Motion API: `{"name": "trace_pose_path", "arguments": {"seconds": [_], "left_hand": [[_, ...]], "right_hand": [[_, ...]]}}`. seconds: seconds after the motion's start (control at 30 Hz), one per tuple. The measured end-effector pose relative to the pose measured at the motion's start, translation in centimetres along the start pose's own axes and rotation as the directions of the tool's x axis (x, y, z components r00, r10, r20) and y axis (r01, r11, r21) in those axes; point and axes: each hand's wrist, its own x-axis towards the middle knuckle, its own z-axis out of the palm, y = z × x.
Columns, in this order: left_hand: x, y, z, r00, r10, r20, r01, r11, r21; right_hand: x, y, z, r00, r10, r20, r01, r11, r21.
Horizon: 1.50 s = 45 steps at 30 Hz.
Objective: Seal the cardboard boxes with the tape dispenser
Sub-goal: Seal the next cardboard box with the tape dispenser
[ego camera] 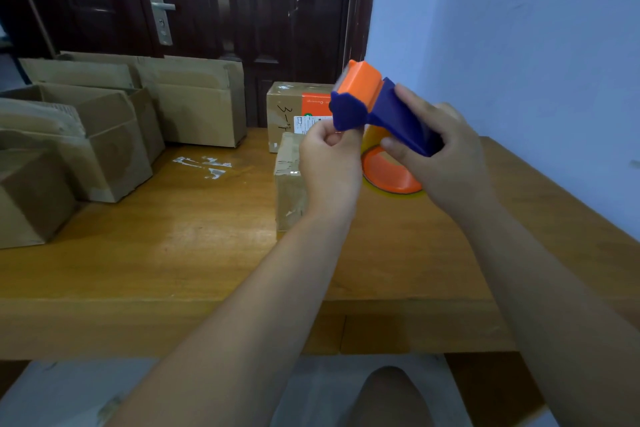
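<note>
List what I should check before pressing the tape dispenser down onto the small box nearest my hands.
1. Right hand grips the tape dispenser by its blue handle: ok.
2. Tape roll sits in the dispenser: ok.
3. Left hand pinches at the dispenser's front end; whether it has the free tape end: cannot tell.
4. Small box lies closed on the table: ok.
5. Dispenser in contact with the box: not ok, it is held in the air.
6. Seam to be taped: cannot tell, the left hand hides part of the box.
</note>
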Motion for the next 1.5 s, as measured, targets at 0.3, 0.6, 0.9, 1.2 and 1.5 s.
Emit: {"name": "trace_pose_path", "arguments": {"seconds": [0.3, 0.6, 0.9, 1.2, 1.5], "left_hand": [[1.0, -0.6, -2.1, 0.980, -0.197, 0.005, 0.195, 0.968, -0.157], [1.8, -0.2, -4.3, 0.978, -0.184, -0.095, 0.194, 0.975, 0.112], [2.5, 0.2, -6.3, 0.991, 0.045, -0.126, -0.011, 0.967, 0.253], [3.5, -0.8, -8.9, 0.942, -0.200, -0.270, 0.238, 0.964, 0.115], [3.8, -4.0, -9.7, 0.920, -0.195, -0.339, 0.259, 0.953, 0.155]], "right_hand": [[0.0, -0.2, -0.2, 0.996, -0.053, 0.075, 0.058, 0.996, -0.073], [1.4, 0.6, -1.0, 0.973, -0.087, 0.216, 0.104, 0.992, -0.067], [2.2, 1.3, -0.3, 0.940, -0.046, 0.338, 0.097, 0.986, -0.135], [1.9, 1.8, 0.0, 0.902, 0.098, 0.421, -0.043, 0.989, -0.139], [2.5, 2.3, 1.1, 0.873, 0.153, 0.464, -0.121, 0.988, -0.098]]}}
